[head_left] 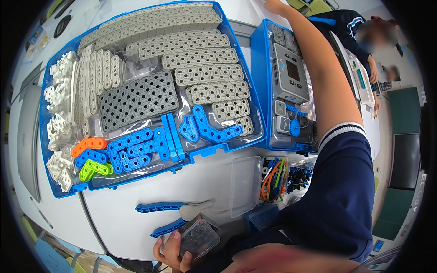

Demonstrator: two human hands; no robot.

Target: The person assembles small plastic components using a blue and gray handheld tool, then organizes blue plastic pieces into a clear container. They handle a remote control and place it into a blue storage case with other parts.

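My left hand (pixel 171 250) is closed around a small clear plastic box (pixel 199 239) with tiny dark parts inside, low in the view. Just beyond the box lies a plier-like tool (pixel 195 210) with a grey head and two spread blue handles. My right arm stretches far forward past a blue case. At the upper edge my right hand (pixel 276 7) is partly cut off beside a pale, see-through item, and its fingers do not show well enough to read.
A large blue tray (pixel 207 152) holds grey, white, blue, orange and green building beams and plates. Right of it, a blue case (pixel 260 86) holds a grey controller block (pixel 291 73) and blue gears. Nearer me stands a clear bin (pixel 273 179) of cables. Another person (pixel 359 45) sits far right.
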